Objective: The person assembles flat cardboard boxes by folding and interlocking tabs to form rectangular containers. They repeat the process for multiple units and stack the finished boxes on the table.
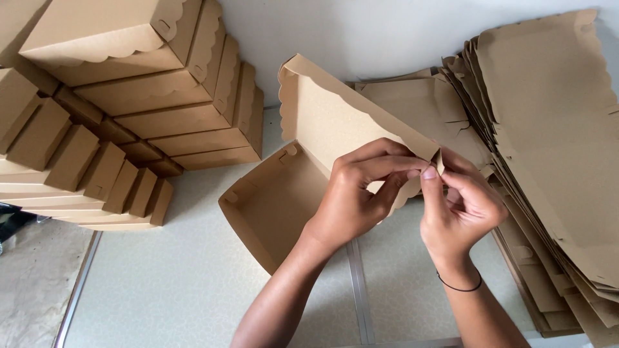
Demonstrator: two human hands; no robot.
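A half-folded brown cardboard box [284, 193] with a scalloped lid stands open in the middle of the pale surface. My left hand [361, 190] pinches the near right corner of the box's lid flap. My right hand [461, 206], with a thin black band on its wrist, pinches the same corner from the right, fingertips touching those of my left hand. The lid [329, 113] tilts upright behind the box's tray.
Several finished brown boxes [148, 84] are stacked in stepped rows at the left. A thick pile of flat cardboard blanks [554, 142] lies at the right. The pale table [187, 283] has a metal seam down its middle and an edge at the far left.
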